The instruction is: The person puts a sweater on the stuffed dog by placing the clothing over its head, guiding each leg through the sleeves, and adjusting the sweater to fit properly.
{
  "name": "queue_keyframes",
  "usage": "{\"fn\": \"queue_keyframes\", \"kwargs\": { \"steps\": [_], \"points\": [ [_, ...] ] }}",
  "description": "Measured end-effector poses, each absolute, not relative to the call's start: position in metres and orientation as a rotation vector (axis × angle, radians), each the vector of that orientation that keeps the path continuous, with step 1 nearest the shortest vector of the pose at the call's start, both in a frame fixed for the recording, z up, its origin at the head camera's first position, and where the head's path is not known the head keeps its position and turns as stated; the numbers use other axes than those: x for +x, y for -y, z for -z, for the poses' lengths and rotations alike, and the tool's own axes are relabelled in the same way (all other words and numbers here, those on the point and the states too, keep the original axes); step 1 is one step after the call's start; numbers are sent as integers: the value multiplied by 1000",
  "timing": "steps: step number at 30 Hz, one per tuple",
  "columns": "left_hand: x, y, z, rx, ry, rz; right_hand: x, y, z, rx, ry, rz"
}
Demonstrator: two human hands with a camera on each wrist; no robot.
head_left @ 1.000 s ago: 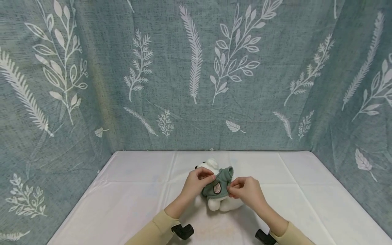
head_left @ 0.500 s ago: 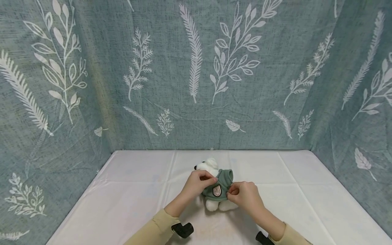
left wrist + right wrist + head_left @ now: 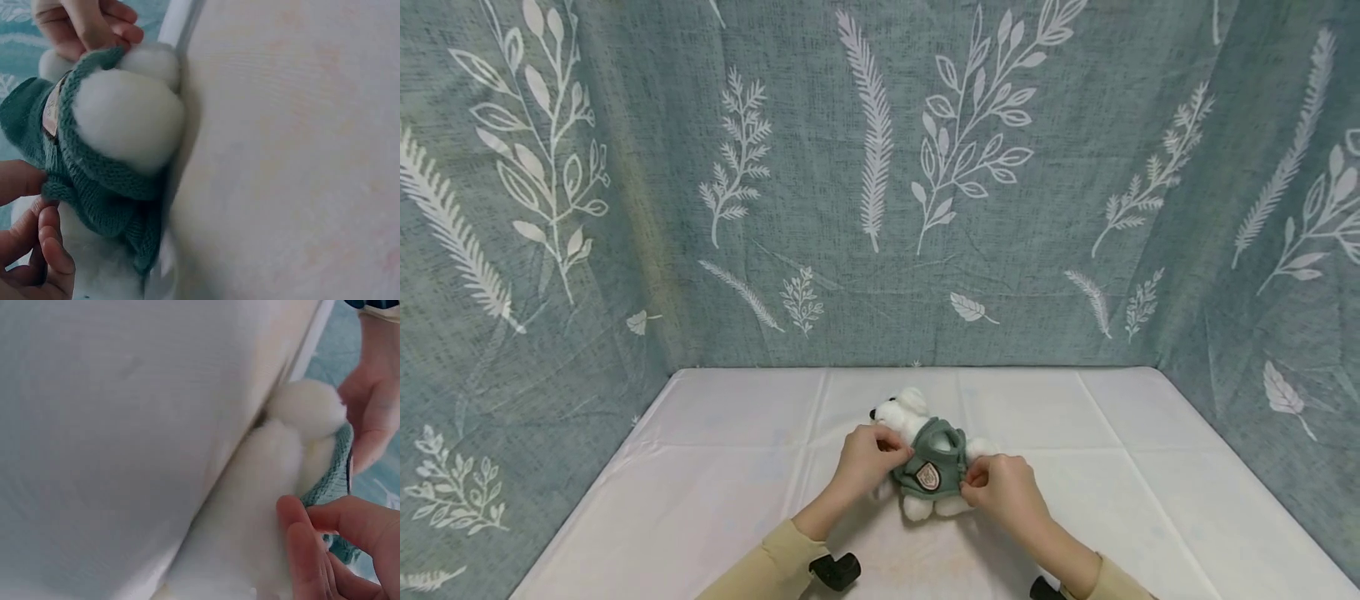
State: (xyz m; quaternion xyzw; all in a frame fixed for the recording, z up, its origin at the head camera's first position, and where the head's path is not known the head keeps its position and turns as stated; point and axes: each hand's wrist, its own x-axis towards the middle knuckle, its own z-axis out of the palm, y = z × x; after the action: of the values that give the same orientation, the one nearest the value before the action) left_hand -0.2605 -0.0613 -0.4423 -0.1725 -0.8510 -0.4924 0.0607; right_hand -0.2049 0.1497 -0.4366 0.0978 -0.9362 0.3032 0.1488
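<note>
A white plush animal (image 3: 904,415) with a dark nose lies on the table, its head toward the far left. Over its body sits a small green knit sweater (image 3: 946,485) with a shield-shaped patch (image 3: 928,476). My left hand (image 3: 867,460) pinches the sweater's edge near the plush's neck, thumb against fingers in the left wrist view. On the other side, my right hand (image 3: 1006,493) pinches the hem between thumb and fingers, as the right wrist view shows. A round white limb (image 3: 128,119) sticks out below the knit hem.
A white cloth (image 3: 715,500) covers the table. Teal curtains (image 3: 820,183) with white leaf prints stand behind and at both sides. Black wrist mounts (image 3: 837,572) sit below the tan sleeves (image 3: 767,560).
The sweater has come down flatter over the plush, and its round opening now faces up. Both hands have moved slightly nearer the person, keeping their pinch. A white limb shows at the right.
</note>
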Motion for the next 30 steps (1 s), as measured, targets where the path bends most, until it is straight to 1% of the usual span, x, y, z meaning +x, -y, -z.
{"fn": "queue_keyframes", "kwargs": {
  "steps": [3,9,14,19,25,30],
  "points": [
    [-260,60,442,-533,2592,1429,-204,-148,438,277,2688,-811],
    [-262,55,440,-515,2586,1468,-203,-147,433,288,2671,-757],
    [-261,52,437,-517,2564,1488,-203,-148,416,301,2737,-855],
    [-259,50,432,-503,2500,1507,-205,-151,388,262,2791,-855],
    [-254,48,426,-470,2364,1668,-224,-156,359,288,2713,-952],
    [-248,45,419,-529,2369,1751,-244,-156,355,334,2813,-1076]
  ]
}}
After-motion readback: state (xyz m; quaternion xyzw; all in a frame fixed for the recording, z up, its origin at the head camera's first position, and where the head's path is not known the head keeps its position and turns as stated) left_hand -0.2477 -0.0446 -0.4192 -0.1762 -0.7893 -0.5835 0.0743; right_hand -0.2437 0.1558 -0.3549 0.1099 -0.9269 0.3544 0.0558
